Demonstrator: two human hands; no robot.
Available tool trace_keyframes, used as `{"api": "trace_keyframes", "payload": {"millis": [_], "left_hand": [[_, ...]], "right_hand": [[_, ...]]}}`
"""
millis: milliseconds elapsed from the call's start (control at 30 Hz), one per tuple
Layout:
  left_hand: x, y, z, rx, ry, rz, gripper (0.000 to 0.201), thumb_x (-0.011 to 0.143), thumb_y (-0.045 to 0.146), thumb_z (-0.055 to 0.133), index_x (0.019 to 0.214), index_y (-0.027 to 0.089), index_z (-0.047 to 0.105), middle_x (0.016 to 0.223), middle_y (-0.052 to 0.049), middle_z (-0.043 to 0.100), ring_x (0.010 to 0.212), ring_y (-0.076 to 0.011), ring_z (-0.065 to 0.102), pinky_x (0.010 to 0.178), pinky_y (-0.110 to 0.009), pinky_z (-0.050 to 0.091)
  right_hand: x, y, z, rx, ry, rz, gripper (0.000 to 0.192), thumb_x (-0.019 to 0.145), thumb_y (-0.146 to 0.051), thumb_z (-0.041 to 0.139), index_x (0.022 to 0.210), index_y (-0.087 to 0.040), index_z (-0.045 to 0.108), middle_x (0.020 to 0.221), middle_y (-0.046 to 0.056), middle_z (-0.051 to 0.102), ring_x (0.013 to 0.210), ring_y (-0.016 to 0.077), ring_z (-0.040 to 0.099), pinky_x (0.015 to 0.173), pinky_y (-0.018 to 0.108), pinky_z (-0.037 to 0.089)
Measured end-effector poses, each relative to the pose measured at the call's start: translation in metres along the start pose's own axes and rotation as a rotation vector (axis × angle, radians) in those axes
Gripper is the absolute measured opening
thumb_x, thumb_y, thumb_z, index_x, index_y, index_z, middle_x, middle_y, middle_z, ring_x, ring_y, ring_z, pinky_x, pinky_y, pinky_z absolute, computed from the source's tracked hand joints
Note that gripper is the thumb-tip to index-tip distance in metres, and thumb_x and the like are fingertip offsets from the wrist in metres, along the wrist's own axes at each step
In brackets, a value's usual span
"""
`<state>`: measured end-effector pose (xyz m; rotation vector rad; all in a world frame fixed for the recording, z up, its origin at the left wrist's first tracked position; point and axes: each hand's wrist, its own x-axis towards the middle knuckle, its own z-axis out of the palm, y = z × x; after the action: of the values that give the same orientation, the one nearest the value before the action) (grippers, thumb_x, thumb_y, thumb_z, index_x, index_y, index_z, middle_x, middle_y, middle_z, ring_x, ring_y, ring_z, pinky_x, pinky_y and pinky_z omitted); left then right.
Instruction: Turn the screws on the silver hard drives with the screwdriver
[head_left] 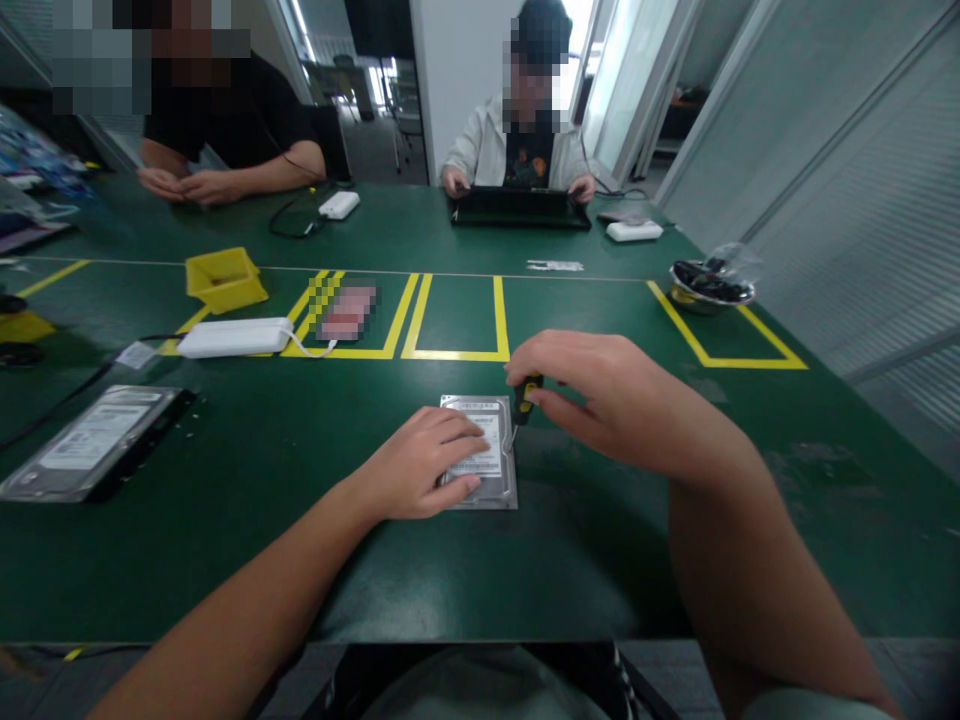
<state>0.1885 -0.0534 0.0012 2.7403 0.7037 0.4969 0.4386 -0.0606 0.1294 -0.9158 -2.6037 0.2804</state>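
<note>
A silver hard drive (496, 488) with a white label lies flat on the green table in front of me. My left hand (429, 460) rests on its left side, fingers stretched out over the label. In my right hand (577, 385) is a small black-and-yellow screwdriver (527, 398), gripped by the handle and tilted. Its thin shaft points down at the drive's right edge; whether the tip sits in a screw is too small to tell.
Several dark hard drives lie stacked or side by side under a labelled drive (97, 440) at left. Beyond are a white power bank (236, 338), a yellow bin (225, 280) and a bowl of dark parts (709, 285). Two people sit opposite; one holds a black panel (521, 208).
</note>
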Motion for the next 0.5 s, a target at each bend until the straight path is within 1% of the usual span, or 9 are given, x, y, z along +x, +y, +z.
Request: {"api": "trace_keyframes", "payload": {"millis": [167,367,500], "left_hand": [[-0.0002,0.0002,0.0000,-0.006,0.018,0.004,0.039,0.094,0.039,0.051,0.127,0.021,0.062,0.124,-0.011,0.064,0.115,-0.0290,0.056,0.101,-0.047,0.040],[0.0000,-0.0003,0.0004,0.000,0.011,0.000,0.039,0.094,0.039,0.051,0.127,0.020,0.062,0.125,-0.011,0.063,0.116,-0.0289,0.056,0.102,-0.047,0.040],[0.0000,-0.0001,0.0008,-0.004,0.023,0.002,0.039,0.094,0.039,0.051,0.126,0.021,0.062,0.123,-0.011,0.064,0.115,-0.0284,0.057,0.101,-0.046,0.041]], "right_hand": [[-0.0021,-0.0008,-0.0028,0.004,0.006,0.009,0.027,0.088,-0.004,0.047,0.102,-0.017,0.065,0.116,0.008,0.064,0.105,0.0200,0.060,0.092,0.034,0.046],[-0.0054,-0.0027,-0.0052,-0.016,-0.001,0.011,0.034,0.088,-0.003,0.047,0.112,-0.017,0.067,0.119,0.009,0.064,0.106,0.0192,0.060,0.093,0.032,0.047],[-0.0060,-0.0040,-0.0050,-0.067,-0.023,0.045,0.031,0.090,-0.006,0.048,0.113,-0.015,0.067,0.115,0.010,0.064,0.103,0.0199,0.061,0.090,0.032,0.047]]}}
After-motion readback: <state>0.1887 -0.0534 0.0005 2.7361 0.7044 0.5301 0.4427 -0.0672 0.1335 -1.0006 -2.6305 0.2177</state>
